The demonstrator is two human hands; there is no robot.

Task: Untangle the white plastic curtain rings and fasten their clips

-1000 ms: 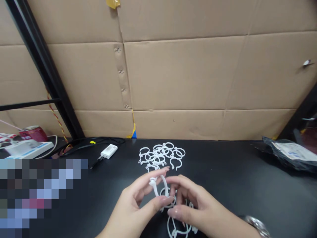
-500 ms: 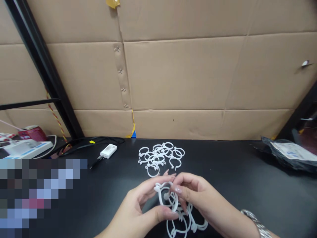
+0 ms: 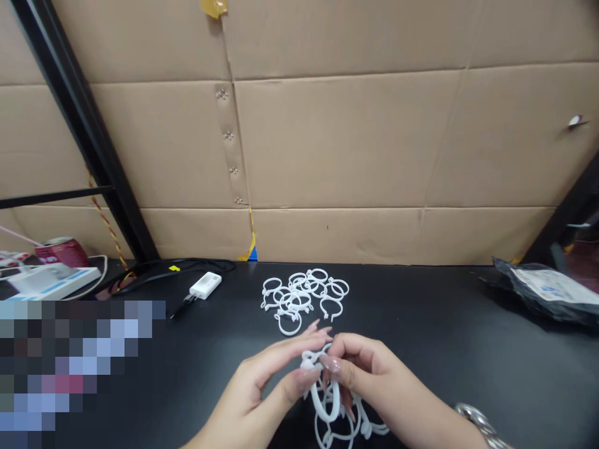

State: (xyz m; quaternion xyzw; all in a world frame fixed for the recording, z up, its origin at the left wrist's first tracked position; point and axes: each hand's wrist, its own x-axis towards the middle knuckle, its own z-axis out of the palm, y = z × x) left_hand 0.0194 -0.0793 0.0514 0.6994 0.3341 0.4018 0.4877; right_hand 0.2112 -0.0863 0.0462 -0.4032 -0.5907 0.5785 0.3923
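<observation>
While the left hand (image 3: 262,386) pinches a white ring (image 3: 322,414) beside its knob, thumb and fingers closed on it, the right hand (image 3: 374,368) nips the far part between thumb and index finger. The ring is tilted just above more rings (image 3: 367,430) on the near counter (image 3: 444,349); a loose cluster (image 3: 299,294) lies farther off. The step looks like working the ring's fastening; the next move likely calls for steady, opposed pressure.
</observation>
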